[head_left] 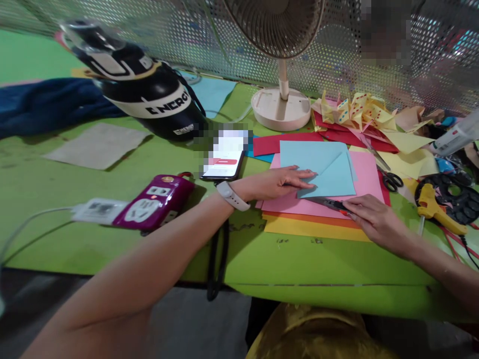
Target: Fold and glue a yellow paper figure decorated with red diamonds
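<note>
A light blue sheet of paper (329,164) with a diagonal crease lies on pink paper (368,172), with orange and yellow sheets (299,227) showing beneath. My left hand (286,182) rests flat on the blue sheet's left part, fingers stretched out, a white band on the wrist. In my right hand (374,219) is a utility knife (335,204), gripped by its handle. Its blade points left, along the lower edge of the blue sheet.
Behind the papers stands a fan (280,107). Left are a phone (224,154), a black bottle (149,89) and a purple power strip (157,202). Scissors (391,180), folded paper pieces (359,112) and a yellow glue gun (436,209) lie right on the green table (254,259).
</note>
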The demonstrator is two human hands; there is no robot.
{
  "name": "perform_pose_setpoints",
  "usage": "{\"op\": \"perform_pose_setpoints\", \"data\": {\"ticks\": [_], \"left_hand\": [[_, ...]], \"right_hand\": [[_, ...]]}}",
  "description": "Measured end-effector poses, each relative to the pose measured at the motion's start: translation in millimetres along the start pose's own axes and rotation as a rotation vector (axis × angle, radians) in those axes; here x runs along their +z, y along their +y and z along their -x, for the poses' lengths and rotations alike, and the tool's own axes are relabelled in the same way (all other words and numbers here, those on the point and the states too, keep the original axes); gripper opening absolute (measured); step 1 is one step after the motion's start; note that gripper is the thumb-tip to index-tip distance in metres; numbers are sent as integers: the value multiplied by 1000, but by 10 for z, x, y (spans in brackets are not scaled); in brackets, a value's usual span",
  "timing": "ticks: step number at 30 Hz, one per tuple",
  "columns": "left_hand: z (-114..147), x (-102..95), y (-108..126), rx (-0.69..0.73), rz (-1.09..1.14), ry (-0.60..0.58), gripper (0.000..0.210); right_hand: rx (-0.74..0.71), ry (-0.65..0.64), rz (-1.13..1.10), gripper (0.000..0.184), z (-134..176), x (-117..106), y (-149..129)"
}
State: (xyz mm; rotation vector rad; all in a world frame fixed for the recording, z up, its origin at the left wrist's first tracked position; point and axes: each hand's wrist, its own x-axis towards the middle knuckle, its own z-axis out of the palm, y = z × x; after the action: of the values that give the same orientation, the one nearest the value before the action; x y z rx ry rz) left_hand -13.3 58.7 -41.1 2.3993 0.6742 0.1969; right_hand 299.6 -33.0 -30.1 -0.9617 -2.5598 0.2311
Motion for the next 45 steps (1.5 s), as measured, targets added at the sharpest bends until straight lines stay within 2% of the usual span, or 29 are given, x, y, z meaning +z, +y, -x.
{"op": "perform_pose_setpoints", "data": {"ticks": [5,17,36,45], "left_hand": [[0,-12,23,-26,1,-19,42],[-10,-10,42,-26,-27,-32,44],[0,-4,49,-32,-28,-24,39],[9,-6,33,-22,-35,-21,39]], "right_hand": [[-2,-30,36,39,-54,-12,-47],[-22,23,41,37,-103,73,-45],[-33,25,52,34,-45,6,-105],[-27,-21,94,35,52,-191,-85]]}}
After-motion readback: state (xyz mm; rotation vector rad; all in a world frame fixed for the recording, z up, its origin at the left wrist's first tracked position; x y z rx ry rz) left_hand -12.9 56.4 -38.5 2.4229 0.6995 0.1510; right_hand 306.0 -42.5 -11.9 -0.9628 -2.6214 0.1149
